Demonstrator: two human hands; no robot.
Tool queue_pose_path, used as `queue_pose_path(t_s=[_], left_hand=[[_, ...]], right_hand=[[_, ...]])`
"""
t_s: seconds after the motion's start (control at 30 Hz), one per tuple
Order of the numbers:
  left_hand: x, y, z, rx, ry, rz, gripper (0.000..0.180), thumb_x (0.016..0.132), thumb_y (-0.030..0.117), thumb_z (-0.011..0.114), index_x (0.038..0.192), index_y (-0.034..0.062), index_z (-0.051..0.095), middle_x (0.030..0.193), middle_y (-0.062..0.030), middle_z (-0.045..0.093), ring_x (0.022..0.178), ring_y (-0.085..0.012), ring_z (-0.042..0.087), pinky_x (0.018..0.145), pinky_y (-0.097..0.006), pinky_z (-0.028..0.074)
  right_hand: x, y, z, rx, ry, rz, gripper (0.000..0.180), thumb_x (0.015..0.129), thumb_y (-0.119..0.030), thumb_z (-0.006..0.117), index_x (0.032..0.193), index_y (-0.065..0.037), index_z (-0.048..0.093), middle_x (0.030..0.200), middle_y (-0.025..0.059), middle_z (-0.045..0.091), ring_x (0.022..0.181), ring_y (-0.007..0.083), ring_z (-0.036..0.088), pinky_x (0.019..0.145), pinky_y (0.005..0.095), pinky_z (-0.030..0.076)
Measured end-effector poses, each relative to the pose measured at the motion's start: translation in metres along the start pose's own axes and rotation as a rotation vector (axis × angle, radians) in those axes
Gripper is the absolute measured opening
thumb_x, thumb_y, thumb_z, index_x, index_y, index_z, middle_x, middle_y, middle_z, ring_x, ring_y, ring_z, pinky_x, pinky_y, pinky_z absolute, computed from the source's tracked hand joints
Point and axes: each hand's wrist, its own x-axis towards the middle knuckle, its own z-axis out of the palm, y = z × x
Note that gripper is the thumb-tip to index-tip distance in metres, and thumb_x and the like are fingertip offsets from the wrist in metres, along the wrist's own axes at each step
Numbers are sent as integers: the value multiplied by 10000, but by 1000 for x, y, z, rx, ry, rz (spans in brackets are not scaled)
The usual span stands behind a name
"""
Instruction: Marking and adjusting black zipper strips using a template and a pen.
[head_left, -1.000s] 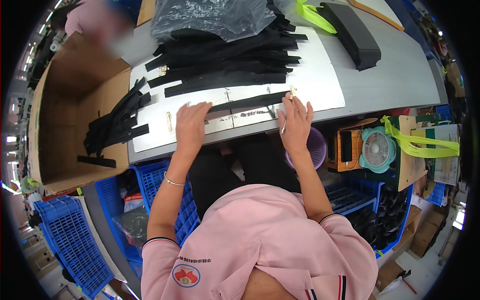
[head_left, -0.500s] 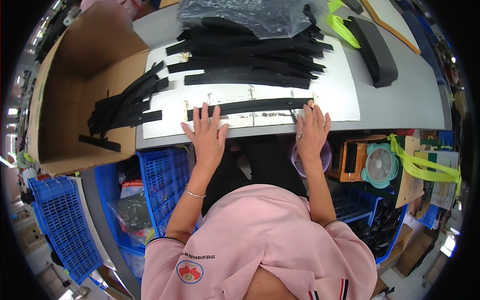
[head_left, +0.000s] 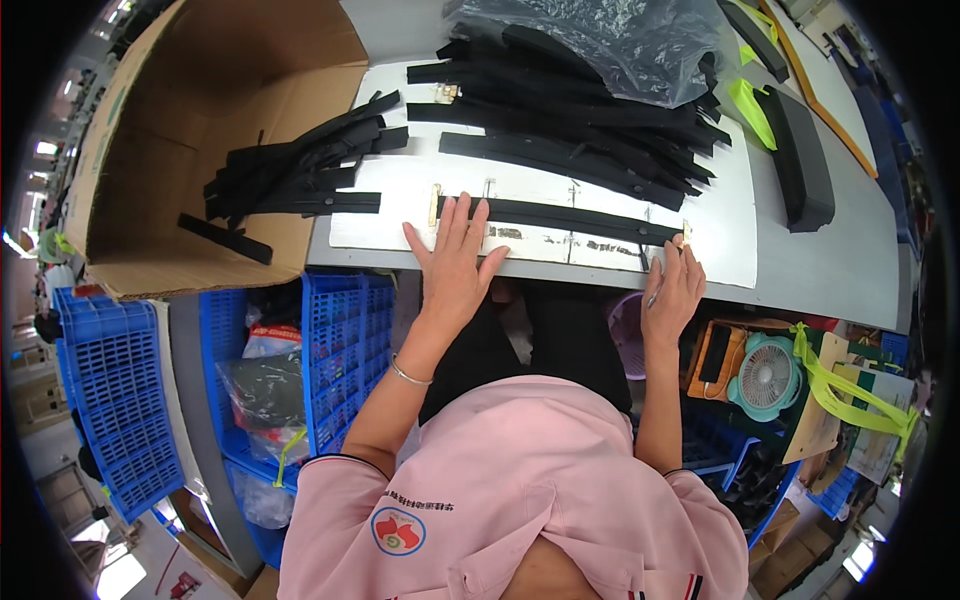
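- The left hand [head_left: 452,262] lies flat and spread, palm down on the white board [head_left: 390,190], its fingertips resting on the left end of a long black strip [head_left: 560,218]; it grips nothing, only presses.
- The right hand [head_left: 672,292] is at the near edge of the board, fingers loosely curled and pointing up at the strip's right end; whether it pinches the strip or only touches it I cannot tell.
- The strip runs sideways from just past the left fingertips to just above the right fingertips, lying flat between small brass-coloured pegs [head_left: 435,203] that stand on the board.
- To do this well, I judge the left palm should hold steady pressure so that end does not creep, while the right fingers draw the far end taut and straight against the pegs, with no twist along its length.
- Beyond both hands, farther up the board, lies a heap of black strips [head_left: 590,130], partly under a clear plastic bag [head_left: 620,40].
- Out past the left hand, a second bundle of strips [head_left: 300,170] spills over the board's edge into an open cardboard box [head_left: 180,150].
- Below the left wrist are blue crates [head_left: 340,340]; below the right hand sits a small teal fan [head_left: 768,375].
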Motion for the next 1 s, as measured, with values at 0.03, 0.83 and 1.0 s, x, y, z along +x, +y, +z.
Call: queue_pose_path(t_s=[0.03, 0.83, 1.0], left_hand=[[2, -2, -2, 31, -5, 12, 716, 994, 420, 672, 1555, 34, 451, 1633, -174, 420, 1551, -328, 340, 1189, -749, 1], [2, -8, 3, -91, 70, -59, 804, 915, 480, 745, 1541, 51, 479, 1624, -143, 442, 1564, -319, 320, 1227, -673, 46], [1, -10, 3, -75, 85, -52, 802, 910, 494, 741, 1524, 41, 495, 1607, -147, 459, 1551, -319, 338, 1219, -692, 64]], right_hand=[[1, 1, 0, 10, 3, -6, 342, 985, -129, 695, 1304, -17, 639, 1373, 145, 666, 1329, 320, 566, 1146, 477, 387], [102, -170, 37, 1188, -451, 217, 224, 1014, -166, 673, 1016, 41, 760, 952, 89, 773, 779, 133, 696, 715, 253, 530], [96, -174, 45, 1156, -405, 161, 222, 1007, -172, 687, 991, 38, 760, 952, 107, 779, 767, 169, 714, 699, 277, 537]])
